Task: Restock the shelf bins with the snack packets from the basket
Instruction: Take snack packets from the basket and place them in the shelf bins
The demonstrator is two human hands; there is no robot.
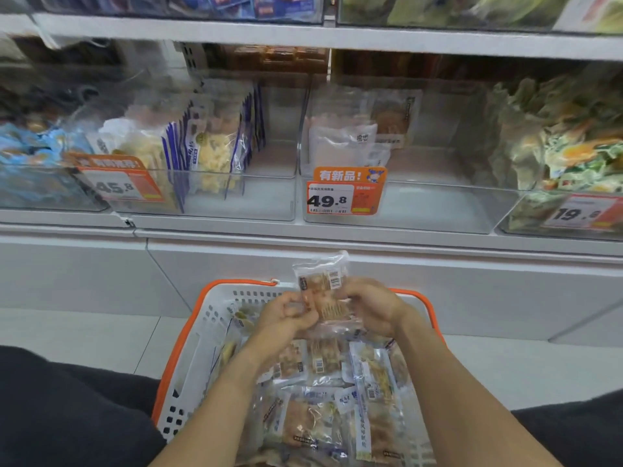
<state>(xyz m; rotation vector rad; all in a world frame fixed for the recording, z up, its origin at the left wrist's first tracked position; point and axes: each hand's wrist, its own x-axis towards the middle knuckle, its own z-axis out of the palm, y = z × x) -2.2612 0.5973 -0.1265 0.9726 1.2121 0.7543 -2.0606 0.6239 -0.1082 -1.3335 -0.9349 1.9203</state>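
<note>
Both hands hold a small stack of clear snack packets upright above the far end of the white basket with an orange rim. My left hand pinches the stack's left edge, and my right hand grips its right side. Several more packets lie loose in the basket below my forearms. On the shelf ahead stands a clear bin with the 49.8 price tag, holding a few packets at its back. To its left, the 45.8 bin holds upright packets.
A bin of green-and-orange packets stands at the right, one of blue packets at the left. A white shelf ledge runs between bins and basket. An upper shelf overhangs the bins. My dark-clothed knees flank the basket.
</note>
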